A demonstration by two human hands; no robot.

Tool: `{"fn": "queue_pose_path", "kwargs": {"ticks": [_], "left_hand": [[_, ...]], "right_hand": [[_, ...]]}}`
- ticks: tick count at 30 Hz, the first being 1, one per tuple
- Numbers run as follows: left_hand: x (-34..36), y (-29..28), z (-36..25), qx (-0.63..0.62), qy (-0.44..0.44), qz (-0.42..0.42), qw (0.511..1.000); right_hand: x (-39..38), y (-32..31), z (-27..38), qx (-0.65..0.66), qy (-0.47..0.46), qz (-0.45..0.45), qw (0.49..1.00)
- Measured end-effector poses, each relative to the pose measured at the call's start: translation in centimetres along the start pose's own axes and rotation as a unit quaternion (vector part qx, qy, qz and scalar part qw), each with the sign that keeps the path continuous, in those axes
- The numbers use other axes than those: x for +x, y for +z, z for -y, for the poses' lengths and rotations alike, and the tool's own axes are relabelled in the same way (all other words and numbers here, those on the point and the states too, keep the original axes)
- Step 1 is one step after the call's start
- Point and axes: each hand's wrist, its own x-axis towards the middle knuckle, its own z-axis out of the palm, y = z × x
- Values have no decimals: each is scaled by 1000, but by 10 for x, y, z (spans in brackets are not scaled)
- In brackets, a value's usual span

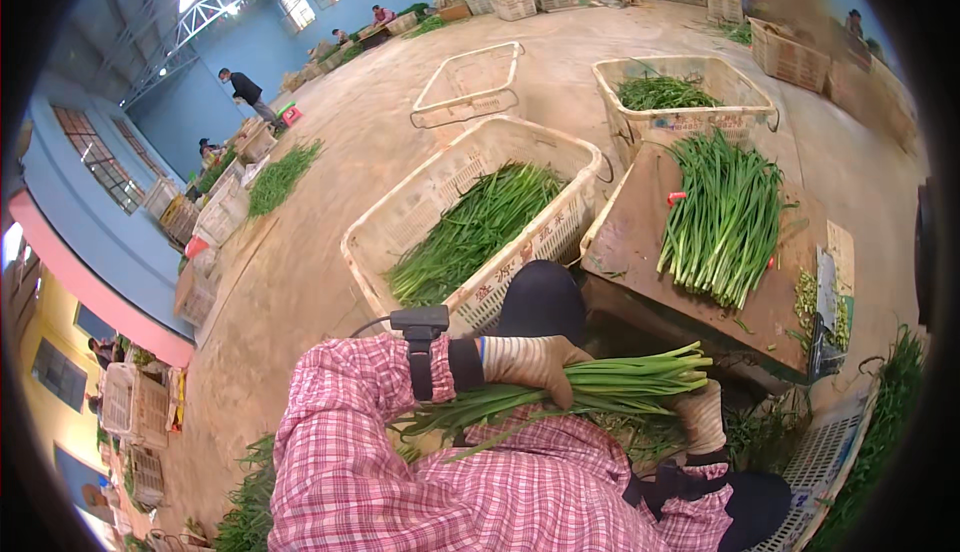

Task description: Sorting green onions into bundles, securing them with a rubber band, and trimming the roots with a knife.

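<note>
My left hand (530, 364), in a tan glove with a striped cuff, is closed around a bunch of garlic chives (630, 377) held across my lap. The stalk ends point right, and loose leaves trail left under my forearm. My right hand (698, 414), gloved alike, is against the underside of the bunch near its right end; its fingers are hidden. Ahead on the right, a larger pile of garlic chives (725, 217) lies on a brown board (625, 237), with small red pieces at its sides.
A white plastic crate (365, 242) with loose greens stands ahead of my knee. Another crate with greens (690, 132) is behind the board, near an upturned-looking crate frame (465, 107). A perforated basket (825, 462) sits at my right. Other people work along the far walls.
</note>
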Motion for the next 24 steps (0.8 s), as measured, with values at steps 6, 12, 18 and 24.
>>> {"fn": "queue_pose_path", "kwargs": {"ticks": [6,12,18,24], "left_hand": [[-10,-1,-12,44,82,-20,995],[-3,-10,-14,-227,-17,15,974],[16,4,-10,-308,3,4,951],[26,8,-16,-155,13,-13,988]], "right_hand": [[5,4,2,-100,-45,-23,994],[-12,-67,-3,-55,168,-102,979],[-28,-68,14,-95,138,-249,954],[-26,-52,53,-193,-199,-334,901]]}}
